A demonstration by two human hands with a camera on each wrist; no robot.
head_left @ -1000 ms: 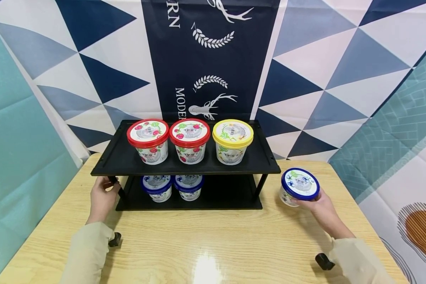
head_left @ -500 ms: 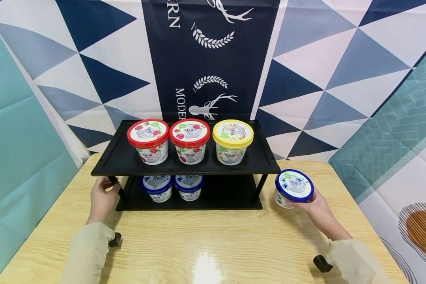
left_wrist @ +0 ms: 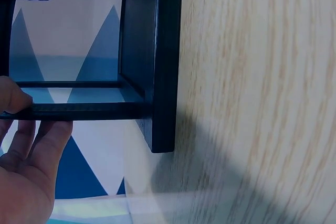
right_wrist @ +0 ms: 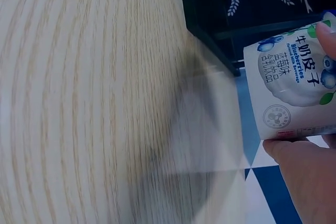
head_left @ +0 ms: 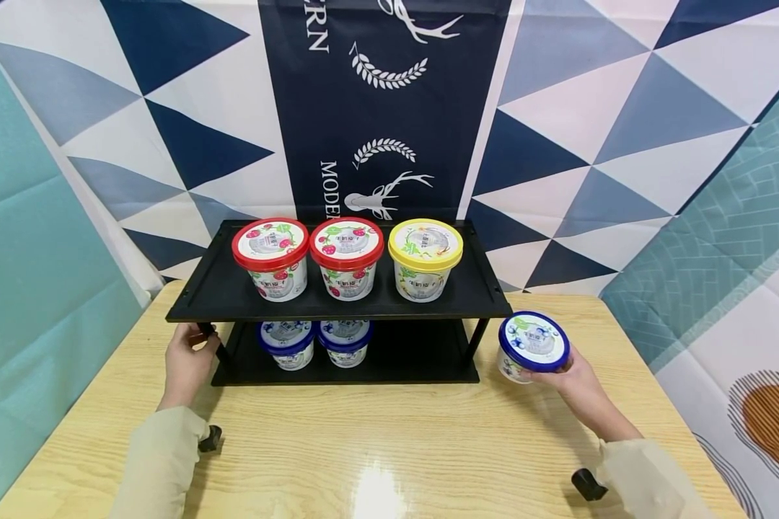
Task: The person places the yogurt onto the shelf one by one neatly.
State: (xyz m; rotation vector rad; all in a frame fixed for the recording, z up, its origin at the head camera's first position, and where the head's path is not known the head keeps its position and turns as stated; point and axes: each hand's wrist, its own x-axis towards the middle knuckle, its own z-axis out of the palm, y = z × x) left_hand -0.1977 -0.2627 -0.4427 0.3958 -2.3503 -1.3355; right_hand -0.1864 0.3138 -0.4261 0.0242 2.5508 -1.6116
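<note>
My right hand (head_left: 574, 382) grips a blueberry milk beverage tub (head_left: 534, 342) with a blue lid, just right of the black two-tier shelf (head_left: 389, 310). In the right wrist view the tub (right_wrist: 294, 85) shows its blueberry label, thumb on one side and fingers on the other. My left hand (head_left: 188, 364) pinches the shelf's front left post (left_wrist: 89, 111) between thumb and fingers. Two blue-lidded tubs, one at the left (head_left: 287, 344) and one beside it (head_left: 345, 342), stand on the lower tier. Up top are two red-lidded tubs (head_left: 271, 259) and a yellow-lidded tub (head_left: 425, 259).
The shelf stands on a light wooden table (head_left: 337, 447), near its back edge. Behind hangs a patterned cloth (head_left: 389, 108) with triangles and a dark deer panel. The right front post (head_left: 476, 339) is close to the held tub.
My right hand has carried the blue-lidded tub a little to the left, closer to the shelf's right end. The left hand stays on the post, and the other tubs have not moved.
</note>
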